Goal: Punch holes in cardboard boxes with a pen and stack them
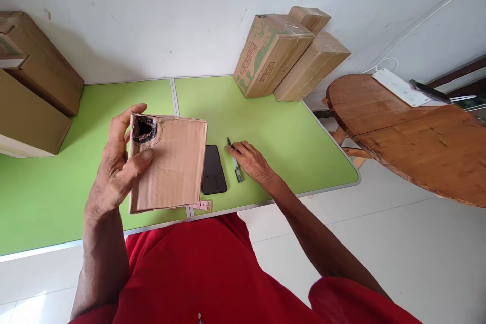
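My left hand [119,167] grips a small brown cardboard box [170,164] by its left edge, thumb across the front, holding it above the green table [266,126]. The box has a ragged dark hole [143,129] near its top left corner. My right hand [250,159] rests on the table to the right, fingers curled on a black and silver pen [235,162] that lies there. A black phone [212,169] lies flat between the box and the pen. A small pink strip [203,206] lies at the table's front edge below the box.
Large cardboard boxes [34,86] stand at the table's left end against the white wall. More taped boxes [281,55] lean at the back right corner. A round wooden table [410,131] with a white power strip [400,88] stands to the right.
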The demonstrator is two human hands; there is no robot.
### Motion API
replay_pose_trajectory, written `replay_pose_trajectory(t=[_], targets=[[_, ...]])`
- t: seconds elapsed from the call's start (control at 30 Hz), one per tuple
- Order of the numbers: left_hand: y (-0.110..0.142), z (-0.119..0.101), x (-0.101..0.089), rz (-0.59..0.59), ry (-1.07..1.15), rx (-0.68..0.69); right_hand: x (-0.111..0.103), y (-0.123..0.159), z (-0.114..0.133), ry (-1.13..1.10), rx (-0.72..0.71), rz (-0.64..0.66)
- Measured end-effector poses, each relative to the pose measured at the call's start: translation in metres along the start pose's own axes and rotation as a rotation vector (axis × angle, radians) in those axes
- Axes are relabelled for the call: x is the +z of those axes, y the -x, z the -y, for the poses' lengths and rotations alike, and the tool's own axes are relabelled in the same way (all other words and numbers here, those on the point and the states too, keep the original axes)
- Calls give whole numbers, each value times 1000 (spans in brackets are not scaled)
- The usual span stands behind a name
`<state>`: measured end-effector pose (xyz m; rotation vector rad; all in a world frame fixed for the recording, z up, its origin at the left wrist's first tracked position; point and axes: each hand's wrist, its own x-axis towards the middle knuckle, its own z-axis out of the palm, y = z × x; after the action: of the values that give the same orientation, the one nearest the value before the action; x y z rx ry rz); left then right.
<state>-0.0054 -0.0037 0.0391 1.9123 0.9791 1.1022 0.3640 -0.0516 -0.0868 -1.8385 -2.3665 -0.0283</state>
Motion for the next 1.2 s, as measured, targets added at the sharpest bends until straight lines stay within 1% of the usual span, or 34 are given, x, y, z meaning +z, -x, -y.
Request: replay_pose_trajectory(t=[0.07,0.13,0.17,0.27,0.33,0.37,0.43,0.57,0.63,0.7,0.77,0.87,0.97,1.03,1.1,1.13,1.17,1.2], targets=[[1,-2,1,10,6,-8,-8,6,19,5,75,-28],[2,-5,2,12,29,-14,-17,13,50,-2,165,-37],[2,-6,3,9,38,-11,-21,16,67,-15,213,-20],[4,-8,5,5,25,18,-29,20,118,-93,419,135],[5,-8,6,11,14,24,-30,19,140,-124,526,201],[6,-7,7,15,14,18,-31,17,145,-140,567,215],[7,-7,8,23,25,4,-30,13,148,-184,636,222],[8,-7,9,17,21,14,-25,5,138,-302,731,192],[9,-7,9,18,13,11,-21,3,133,-434,755,159],[10,-6,8,16,21,4,-18,3,129,-601,745,145],[11,-4,7,7,35,-2,-16,6,127,-831,739,137],[12,-3,6,4,41,-12,-19,17,124,-1287,792,78],[13,-2,5,0,37,-13,-31,37,118,-1784,870,0],[13,-2,6,0,25,-13,-43,55,114,-2011,895,-46],[12,-3,7,-1,10,-9,-59,71,111,-2095,865,-108],[12,-3,7,-3,6,-5,-69,77,111,-2103,819,-145],[11,-4,8,-4,6,2,-79,80,111,-2104,748,-177],[10,-5,9,-2,9,8,-89,80,113,-2109,645,-193]])
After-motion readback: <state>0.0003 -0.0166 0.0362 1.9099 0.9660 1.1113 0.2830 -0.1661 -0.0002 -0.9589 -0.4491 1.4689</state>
